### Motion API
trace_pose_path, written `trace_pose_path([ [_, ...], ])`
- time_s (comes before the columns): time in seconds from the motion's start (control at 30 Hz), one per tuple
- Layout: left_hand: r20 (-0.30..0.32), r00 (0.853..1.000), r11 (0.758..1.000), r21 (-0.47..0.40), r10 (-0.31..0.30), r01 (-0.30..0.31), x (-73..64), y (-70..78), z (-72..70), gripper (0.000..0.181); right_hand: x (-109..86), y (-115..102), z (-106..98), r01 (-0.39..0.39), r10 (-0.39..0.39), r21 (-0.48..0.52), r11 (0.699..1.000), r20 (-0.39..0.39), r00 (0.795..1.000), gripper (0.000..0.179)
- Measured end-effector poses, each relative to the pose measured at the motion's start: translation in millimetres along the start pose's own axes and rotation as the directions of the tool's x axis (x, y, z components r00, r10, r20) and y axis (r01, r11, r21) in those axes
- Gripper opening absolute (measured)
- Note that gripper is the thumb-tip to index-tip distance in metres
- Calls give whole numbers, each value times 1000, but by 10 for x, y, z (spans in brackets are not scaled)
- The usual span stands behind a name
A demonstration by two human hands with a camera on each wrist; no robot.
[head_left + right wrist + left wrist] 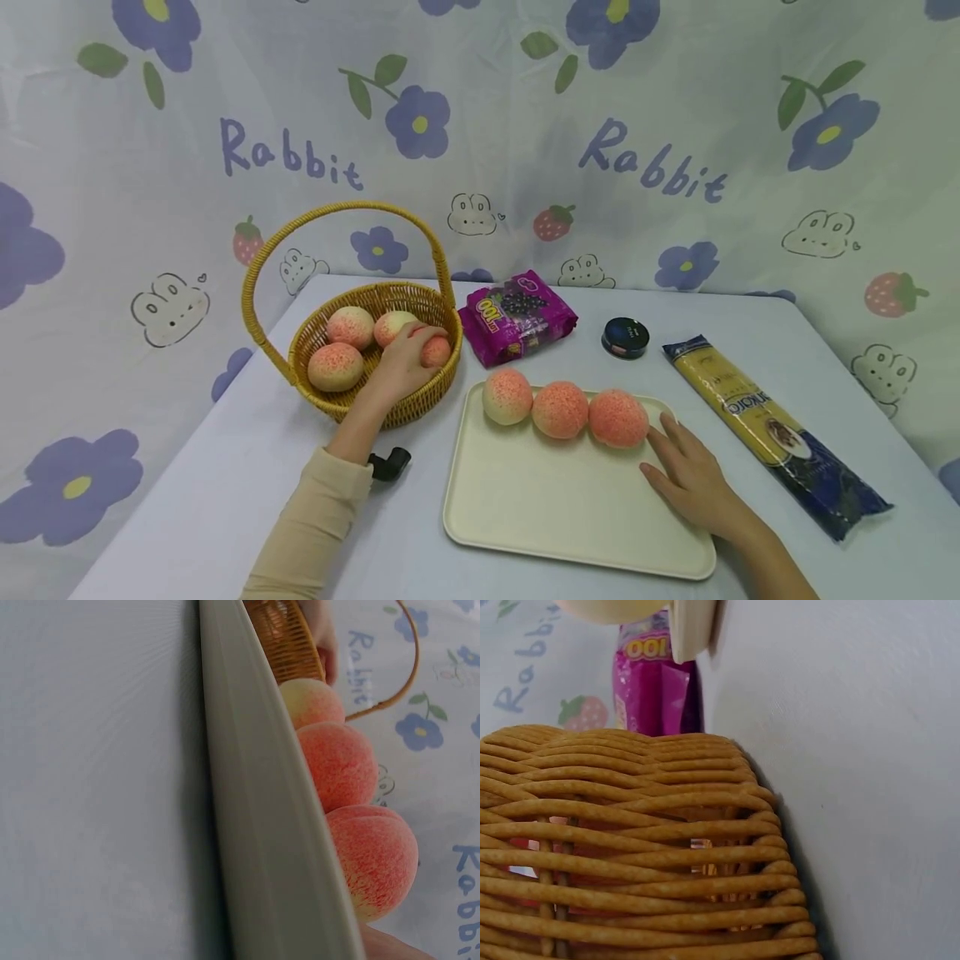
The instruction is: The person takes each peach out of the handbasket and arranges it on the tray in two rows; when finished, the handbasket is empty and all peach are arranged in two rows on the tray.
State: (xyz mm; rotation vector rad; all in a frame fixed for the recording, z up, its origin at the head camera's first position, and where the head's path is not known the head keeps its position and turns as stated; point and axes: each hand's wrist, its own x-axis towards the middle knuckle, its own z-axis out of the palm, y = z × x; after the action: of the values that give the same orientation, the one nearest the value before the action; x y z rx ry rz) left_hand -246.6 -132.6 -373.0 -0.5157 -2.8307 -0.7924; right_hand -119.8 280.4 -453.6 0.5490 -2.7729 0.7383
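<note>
A yellow wicker basket (397, 412) with a tall handle holds several pink-and-cream peaches (335, 367). Reaching inside it, my left hand (405, 362) grips a peach (435, 352) near the right wall, fingers curled over its top. On a cream tray (570, 508), three more peaches (561, 410) stand in a row along the far edge. My right hand (690, 479) lies over the tray's right edge, fingers spread, fingertips right at the rightmost peach (618, 418). The left wrist view is mostly filled by basket weave (630, 847), which hides that hand.
Behind the tray lies a purple snack packet (519, 317). A round dark blue tin (626, 337) sits to its right. A long yellow-and-blue packet (772, 433) lies slanted at the right. A black object (390, 464) shows by my left wrist. A patterned cloth hangs behind the table.
</note>
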Motion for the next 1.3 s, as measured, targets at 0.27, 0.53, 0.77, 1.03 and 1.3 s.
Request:
trace_pose_path([
  [0.27,-18,1000,1000,-9,16,-16,-15,9,-29,49,-1,-10,-4,-29,29,3,1000,25,999,52],
  [0.53,-109,992,998,2,56,-56,4,66,-123,47,-6,-17,-9,-40,40,5,999,29,999,53],
  [0.77,-161,985,998,8,66,-66,17,153,-190,49,-2,-22,-18,-48,47,6,999,42,998,53],
  [1.03,-205,966,987,-2,159,-163,26,325,-168,50,23,-3,-34,-62,62,-12,998,59,996,54],
  [1.3,-207,947,968,-11,244,-252,8,548,-112,52,10,24,-14,-59,59,0,998,59,996,54],
])
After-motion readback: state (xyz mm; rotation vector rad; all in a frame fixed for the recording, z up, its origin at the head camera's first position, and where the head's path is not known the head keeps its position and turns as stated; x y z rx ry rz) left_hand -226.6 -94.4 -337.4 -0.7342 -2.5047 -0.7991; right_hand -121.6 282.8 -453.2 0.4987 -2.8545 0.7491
